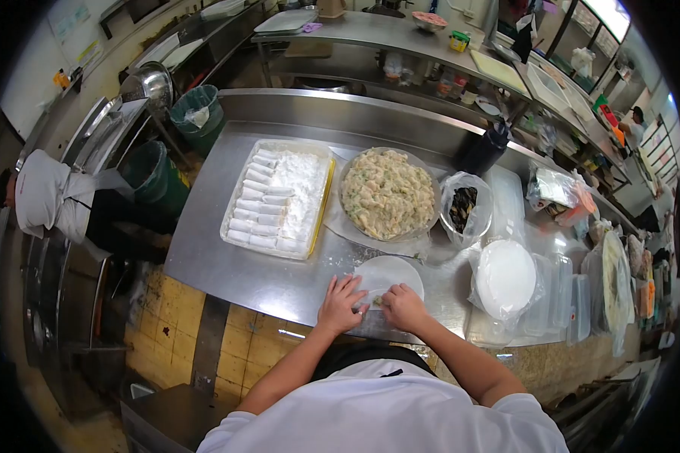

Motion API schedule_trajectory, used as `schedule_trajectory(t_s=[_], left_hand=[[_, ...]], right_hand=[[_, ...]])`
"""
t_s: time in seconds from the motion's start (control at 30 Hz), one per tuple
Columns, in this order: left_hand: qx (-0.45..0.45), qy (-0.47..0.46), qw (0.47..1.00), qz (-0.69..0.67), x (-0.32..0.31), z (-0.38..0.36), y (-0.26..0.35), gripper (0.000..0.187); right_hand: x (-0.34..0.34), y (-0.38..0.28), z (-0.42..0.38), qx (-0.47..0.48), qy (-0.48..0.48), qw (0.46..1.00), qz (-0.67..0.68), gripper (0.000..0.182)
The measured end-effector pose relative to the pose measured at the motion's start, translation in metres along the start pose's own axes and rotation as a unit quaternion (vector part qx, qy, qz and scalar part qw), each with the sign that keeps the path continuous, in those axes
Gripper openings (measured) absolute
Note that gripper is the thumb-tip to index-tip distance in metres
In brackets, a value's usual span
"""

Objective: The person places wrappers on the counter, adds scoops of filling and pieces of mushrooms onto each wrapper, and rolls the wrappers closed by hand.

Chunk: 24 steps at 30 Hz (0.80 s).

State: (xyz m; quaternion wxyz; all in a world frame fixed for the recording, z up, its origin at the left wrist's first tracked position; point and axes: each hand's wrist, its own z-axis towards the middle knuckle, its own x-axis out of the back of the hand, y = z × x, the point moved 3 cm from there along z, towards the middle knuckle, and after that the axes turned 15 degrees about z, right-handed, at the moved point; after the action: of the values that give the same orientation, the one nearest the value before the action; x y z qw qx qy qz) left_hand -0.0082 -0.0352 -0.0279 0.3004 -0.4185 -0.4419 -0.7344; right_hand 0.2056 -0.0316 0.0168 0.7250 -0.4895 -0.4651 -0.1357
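Observation:
A thin round white wrapper (390, 275) lies flat on the steel table at its near edge. My left hand (341, 305) rests at the wrapper's left side, fingers spread. On the wrapper's near part, my right hand (403, 308) has its fingers curled together beside a little filling (377, 300); what they pinch is hidden. Beyond stands a large bowl heaped with pale chunky filling (389, 194) flecked with green. To its left, white rolls (255, 205) lie in a column in a tray (227, 215) beside white powder.
Right of the filling, a plastic-lined bowl (482, 219) holds dark strips (462, 205). Nearer is a stack of round white wrappers (506, 278) on plastic, with clear containers (561, 291) beside it. A dark bottle (493, 146) stands behind. Another person (49, 192) is at far left, near bins (196, 117).

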Motion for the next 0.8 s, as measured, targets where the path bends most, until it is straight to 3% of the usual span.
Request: schedule_trajectory(t_s=[0.1, 0.4, 0.7, 0.8], left_hand=[[0.000, 0.002, 1.000, 0.002, 0.002, 0.001, 0.000, 0.036], [-0.004, 0.005, 1.000, 0.009, -0.001, 0.001, -0.001, 0.039], [-0.002, 0.006, 1.000, 0.007, 0.000, 0.000, -0.002, 0.039], [-0.003, 0.009, 1.000, 0.003, -0.002, 0.001, 0.000, 0.038]], right_hand=[[-0.010, 0.018, -0.005, -0.048, 0.018, 0.999, 0.019, 0.016], [-0.005, 0.020, 0.012, 0.004, -0.049, 0.997, 0.058, 0.010], [0.010, 0.025, -0.010, -0.071, 0.053, 0.988, 0.124, 0.012], [0.014, 0.027, -0.016, -0.088, 0.011, 0.991, 0.099, 0.016]])
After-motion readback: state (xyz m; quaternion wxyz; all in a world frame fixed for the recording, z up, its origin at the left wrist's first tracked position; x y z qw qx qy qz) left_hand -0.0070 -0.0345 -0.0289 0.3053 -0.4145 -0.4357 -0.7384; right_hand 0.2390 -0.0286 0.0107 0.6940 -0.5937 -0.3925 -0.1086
